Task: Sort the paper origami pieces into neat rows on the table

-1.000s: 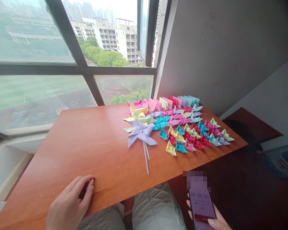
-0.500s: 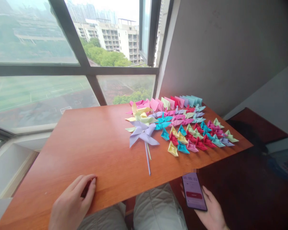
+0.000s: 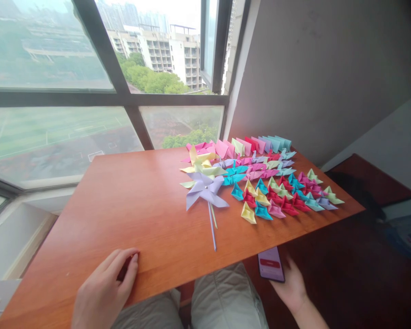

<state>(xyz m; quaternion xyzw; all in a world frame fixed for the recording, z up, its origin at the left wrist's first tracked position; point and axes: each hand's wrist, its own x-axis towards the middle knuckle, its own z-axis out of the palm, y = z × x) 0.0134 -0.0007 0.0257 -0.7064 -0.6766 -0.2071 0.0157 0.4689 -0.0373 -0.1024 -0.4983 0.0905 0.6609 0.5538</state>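
Note:
My left hand (image 3: 104, 288) rests on the near left part of the wooden table (image 3: 123, 205), loosely curled, with a gap between thumb and fingers and nothing seen in it. Just below the table's front edge, my right hand (image 3: 291, 283) grips a smartphone (image 3: 271, 266). A red button shows on its screen, while the upper part of the phone is hidden under the tabletop. Closest on the table lies a lilac paper pinwheel (image 3: 206, 189) on a rolled paper stick (image 3: 213, 228). Behind it a pale yellow pinwheel (image 3: 200, 160) partly overlaps others.
Several folded paper boats (image 3: 276, 209) stand in rows on the right. Beyond them are paper cranes (image 3: 255, 170) and a row of folded paper pieces (image 3: 260, 145). A window (image 3: 106, 98) borders the table at the back left; a grey wall (image 3: 311, 91) rises on the right.
My right hand has moved the smartphone forward and slightly left, under the table edge, so its timer display is now hidden. My left hand and the paper pieces stay put.

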